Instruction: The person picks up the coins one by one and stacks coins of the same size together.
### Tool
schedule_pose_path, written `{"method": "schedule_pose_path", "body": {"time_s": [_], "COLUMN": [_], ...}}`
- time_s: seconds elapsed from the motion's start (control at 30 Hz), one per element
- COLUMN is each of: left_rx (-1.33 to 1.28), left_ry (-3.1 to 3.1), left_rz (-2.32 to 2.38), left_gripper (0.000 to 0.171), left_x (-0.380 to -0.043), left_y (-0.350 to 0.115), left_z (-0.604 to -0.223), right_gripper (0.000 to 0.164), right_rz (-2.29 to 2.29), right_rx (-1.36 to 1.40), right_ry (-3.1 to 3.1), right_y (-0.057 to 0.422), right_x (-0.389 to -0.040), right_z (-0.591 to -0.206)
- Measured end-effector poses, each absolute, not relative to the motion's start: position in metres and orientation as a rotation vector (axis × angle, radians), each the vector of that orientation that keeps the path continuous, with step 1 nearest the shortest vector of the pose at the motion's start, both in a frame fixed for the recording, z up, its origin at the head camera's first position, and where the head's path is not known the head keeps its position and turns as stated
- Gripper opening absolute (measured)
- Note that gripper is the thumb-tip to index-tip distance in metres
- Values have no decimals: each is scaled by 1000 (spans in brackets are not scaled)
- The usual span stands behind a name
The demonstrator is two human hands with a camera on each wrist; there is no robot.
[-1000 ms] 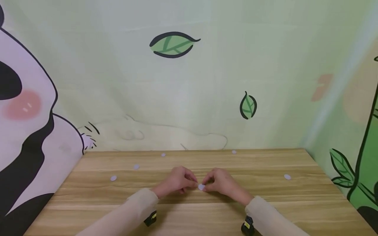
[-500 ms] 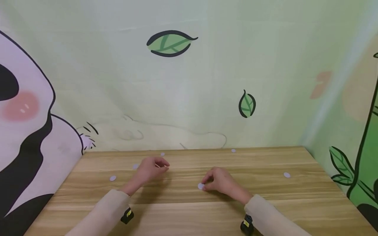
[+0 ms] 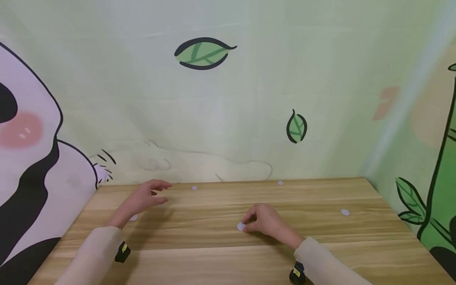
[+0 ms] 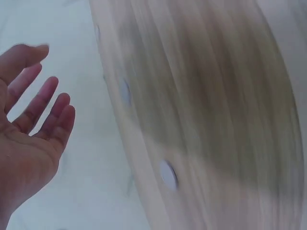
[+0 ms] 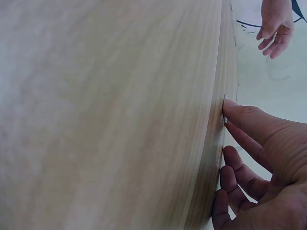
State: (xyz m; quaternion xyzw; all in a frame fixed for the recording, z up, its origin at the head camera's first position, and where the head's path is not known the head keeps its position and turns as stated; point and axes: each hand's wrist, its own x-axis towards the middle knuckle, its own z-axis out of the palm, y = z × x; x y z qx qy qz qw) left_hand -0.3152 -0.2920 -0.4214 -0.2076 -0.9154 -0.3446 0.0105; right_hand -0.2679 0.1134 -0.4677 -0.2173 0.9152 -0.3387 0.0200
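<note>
My right hand (image 3: 265,219) is low over the middle of the wooden table, thumb and forefinger pinching the edge of a small round white disc (image 3: 240,227). Seen from the right wrist, that disc (image 5: 225,109) shows as a thin sliver at the thumb tip, beside the tabletop. My left hand (image 3: 144,198) hovers above the table's back left part with fingers apart and nothing between them. Just under its wrist lies another white disc (image 3: 133,217), partly covered. In the left wrist view two discs (image 4: 169,175) lie on the wood, away from the spread fingers (image 4: 38,105).
Further white discs lie on the wooden table (image 3: 199,265): one at the back left (image 3: 194,188), a disc at the back edge (image 3: 280,183) and a disc on the right (image 3: 345,212). Behind the table hangs a pale green printed cloth (image 3: 228,99).
My left hand has left the middle disc, moved left and back, and its fingers have spread. It now hides a disc at the left. My right hand stays at the middle disc.
</note>
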Motion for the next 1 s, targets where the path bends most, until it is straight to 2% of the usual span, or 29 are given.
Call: {"method": "schedule_pose_path", "body": {"time_s": [0.37,1.0], "left_rx": [-564,-557], "left_ry": [-2895,-2894], "left_rz": [-988,-1055], "left_gripper": [48,48], "left_x": [-313,-311], "left_y": [-328,-335], "left_z": [-430,-443], "right_gripper": [11,11], "right_rz": [-1108,-1071], "right_rx": [-641,-689], "right_ry": [2795,2817], "right_y": [113,114], "right_x": [-266,-267], "right_z": [-467,-467]}}
